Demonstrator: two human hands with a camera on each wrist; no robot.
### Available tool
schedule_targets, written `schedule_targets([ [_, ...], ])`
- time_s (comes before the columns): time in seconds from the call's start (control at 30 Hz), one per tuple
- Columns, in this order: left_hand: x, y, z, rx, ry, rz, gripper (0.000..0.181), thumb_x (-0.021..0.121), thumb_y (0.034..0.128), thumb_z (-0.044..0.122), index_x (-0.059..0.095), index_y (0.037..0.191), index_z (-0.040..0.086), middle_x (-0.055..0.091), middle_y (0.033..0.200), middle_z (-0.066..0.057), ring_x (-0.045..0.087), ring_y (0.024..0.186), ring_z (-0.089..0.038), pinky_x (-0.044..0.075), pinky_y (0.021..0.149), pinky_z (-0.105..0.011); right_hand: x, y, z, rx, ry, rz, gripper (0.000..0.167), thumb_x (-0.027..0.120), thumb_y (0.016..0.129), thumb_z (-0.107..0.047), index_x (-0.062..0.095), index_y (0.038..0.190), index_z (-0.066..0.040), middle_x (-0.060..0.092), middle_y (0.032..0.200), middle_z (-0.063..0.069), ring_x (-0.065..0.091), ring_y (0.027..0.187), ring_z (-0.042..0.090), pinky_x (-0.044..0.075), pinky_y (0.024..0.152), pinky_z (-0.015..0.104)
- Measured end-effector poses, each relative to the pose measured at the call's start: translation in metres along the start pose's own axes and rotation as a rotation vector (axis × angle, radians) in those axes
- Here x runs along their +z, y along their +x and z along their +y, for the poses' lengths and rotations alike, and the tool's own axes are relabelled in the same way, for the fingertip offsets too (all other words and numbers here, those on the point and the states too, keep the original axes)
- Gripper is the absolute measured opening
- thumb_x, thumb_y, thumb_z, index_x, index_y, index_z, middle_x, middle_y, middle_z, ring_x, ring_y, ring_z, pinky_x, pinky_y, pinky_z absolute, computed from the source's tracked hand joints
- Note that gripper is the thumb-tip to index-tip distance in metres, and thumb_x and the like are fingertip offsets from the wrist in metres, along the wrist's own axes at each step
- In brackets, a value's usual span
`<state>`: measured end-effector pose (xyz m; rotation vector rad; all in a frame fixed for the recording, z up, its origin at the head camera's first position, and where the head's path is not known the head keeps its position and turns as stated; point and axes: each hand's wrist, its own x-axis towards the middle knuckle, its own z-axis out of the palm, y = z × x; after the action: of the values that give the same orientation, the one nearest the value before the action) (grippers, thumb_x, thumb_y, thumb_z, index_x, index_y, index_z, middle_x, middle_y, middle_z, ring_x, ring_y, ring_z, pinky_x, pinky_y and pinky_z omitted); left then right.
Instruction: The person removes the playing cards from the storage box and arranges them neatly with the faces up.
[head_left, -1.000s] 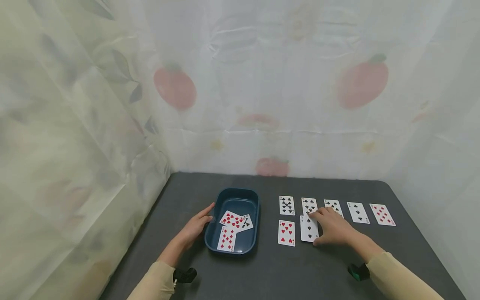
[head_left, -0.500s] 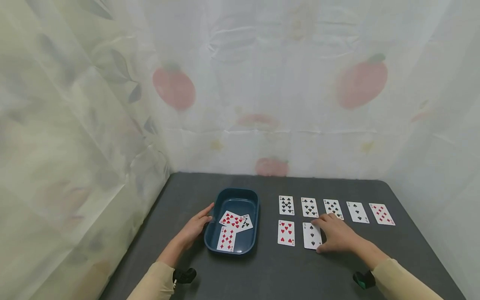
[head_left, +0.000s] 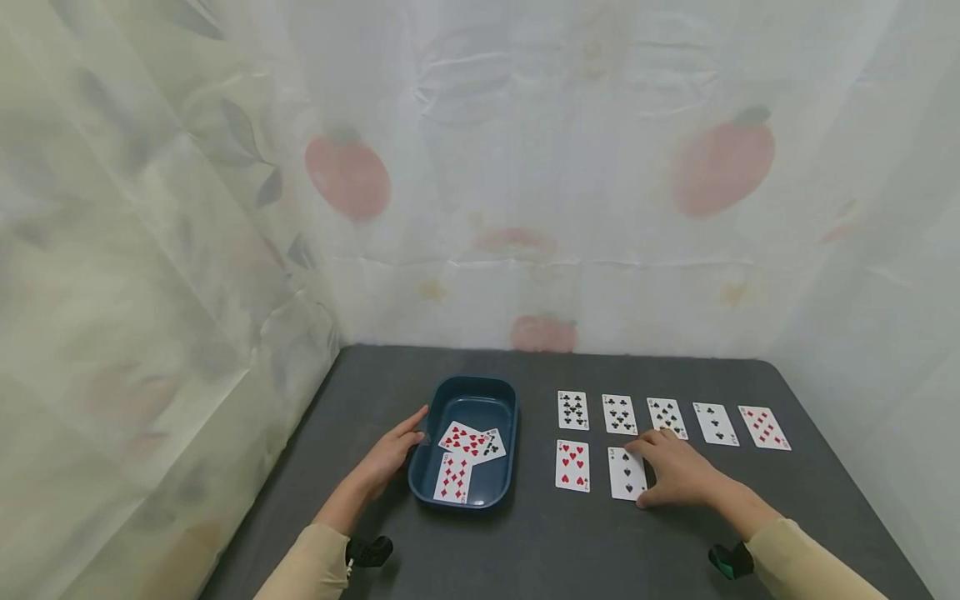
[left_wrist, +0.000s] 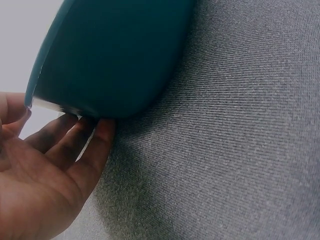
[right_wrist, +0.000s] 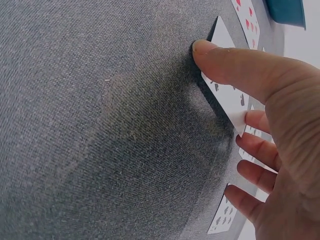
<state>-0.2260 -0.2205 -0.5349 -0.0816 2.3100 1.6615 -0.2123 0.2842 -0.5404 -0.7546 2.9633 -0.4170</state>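
Note:
A dark blue tray (head_left: 480,406) stands at centre with several face-up cards in it. My left hand (head_left: 386,461) holds its left side; in the left wrist view, the fingers of that hand (left_wrist: 55,170) lie against the outer wall of the tray (left_wrist: 115,55) with one digit at the rim. Right of the tray, my right hand (head_left: 678,471) pinches a spade card (head_left: 624,472) by its edges. The right wrist view shows the thumb of the right hand (right_wrist: 260,120) on one edge of this card (right_wrist: 227,97) and fingertips at the opposite end.
A seven of hearts (head_left: 572,466) lies left of the spade card. Behind them is a row of face-up cards, from a club card (head_left: 573,411) to a diamond card (head_left: 764,428) at the right. Patterned curtains (head_left: 540,167) surround the dark table (head_left: 555,558).
The spade card, held by my right hand, has shifted towards me and slightly right, away from the club card behind it that it partly overlapped. My left hand and the tray have stayed put.

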Motion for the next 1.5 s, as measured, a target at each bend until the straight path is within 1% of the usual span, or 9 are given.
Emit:
schedule_targets([
  [0.3, 0.0001, 0.0002, 0.0000, 0.005, 0.009, 0.002, 0.055, 0.047, 0.1084, 0.025, 0.034, 0.161, 0.033, 0.019, 0.169, -0.012, 0.022, 0.151, -0.045, 0.024, 0.112, -0.070, -0.0003, 0.0011, 0.0033, 0.016, 0.012, -0.011, 0.081, 0.093, 0.060, -0.049, 0.069, 0.128, -0.011, 0.061, 0.119, 0.006, 0.053, 0.107, 0.027, 0.047, 0.089, 0.054],
  [0.53, 0.0009, 0.0009, -0.0001, 0.004, 0.020, 0.008, 0.055, 0.047, 0.1086, 0.025, 0.034, 0.161, 0.034, 0.020, 0.169, -0.012, 0.022, 0.150, -0.046, 0.023, 0.112, -0.071, -0.0018, 0.0016, 0.0028, 0.032, 0.024, -0.034, 0.081, 0.093, 0.060, -0.049, 0.068, 0.128, -0.011, 0.060, 0.121, 0.006, 0.053, 0.108, 0.027, 0.047, 0.090, 0.054],
  [0.8, 0.0007, 0.0002, 0.0026, -0.003, 0.020, 0.005, 0.054, 0.046, 0.1088, 0.026, 0.035, 0.161, 0.035, 0.019, 0.169, -0.012, 0.021, 0.151, -0.046, 0.023, 0.111, -0.073, -0.0027, 0.0018, 0.0015, 0.052, 0.028, -0.050, 0.080, 0.094, 0.062, -0.048, 0.068, 0.128, -0.012, 0.059, 0.122, 0.006, 0.053, 0.107, 0.027, 0.047, 0.091, 0.054],
  [1.0, 0.0005, 0.0003, 0.0024, -0.005, 0.013, 0.005, 0.055, 0.047, 0.1085, 0.026, 0.035, 0.161, 0.035, 0.019, 0.169, -0.012, 0.020, 0.151, -0.045, 0.024, 0.111, -0.072, -0.0028, 0.0025, 0.0021, 0.048, 0.033, -0.053, 0.080, 0.094, 0.061, -0.047, 0.068, 0.129, -0.012, 0.059, 0.123, 0.007, 0.054, 0.109, 0.028, 0.047, 0.092, 0.055],
  [1.13, 0.0004, 0.0009, 0.0019, -0.006, 0.012, 0.001, 0.055, 0.047, 0.1083, 0.026, 0.034, 0.161, 0.035, 0.019, 0.169, -0.012, 0.021, 0.151, -0.044, 0.025, 0.111, -0.071, -0.0020, 0.0032, 0.0028, 0.049, 0.032, -0.059, 0.081, 0.093, 0.062, -0.048, 0.068, 0.130, -0.012, 0.059, 0.124, 0.007, 0.054, 0.110, 0.028, 0.047, 0.092, 0.054],
  [1.37, -0.0006, 0.0017, 0.0033, 0.000, 0.000, 0.001, 0.056, 0.048, 0.1077, 0.024, 0.034, 0.161, 0.032, 0.020, 0.169, -0.012, 0.021, 0.151, -0.043, 0.019, 0.115, -0.068, -0.0017, 0.0036, 0.0016, 0.075, 0.054, -0.084, 0.083, 0.094, 0.061, -0.049, 0.067, 0.131, -0.012, 0.058, 0.123, 0.006, 0.054, 0.109, 0.028, 0.048, 0.091, 0.055],
  [1.5, -0.0012, 0.0003, 0.0039, -0.002, 0.003, 0.005, 0.055, 0.047, 0.1080, 0.023, 0.034, 0.161, 0.031, 0.021, 0.168, -0.013, 0.026, 0.149, -0.045, 0.021, 0.115, -0.068, -0.0052, 0.0047, -0.0001, 0.065, 0.044, -0.070, 0.085, 0.093, 0.064, -0.050, 0.065, 0.134, -0.011, 0.058, 0.126, 0.007, 0.053, 0.114, 0.030, 0.047, 0.094, 0.056],
])
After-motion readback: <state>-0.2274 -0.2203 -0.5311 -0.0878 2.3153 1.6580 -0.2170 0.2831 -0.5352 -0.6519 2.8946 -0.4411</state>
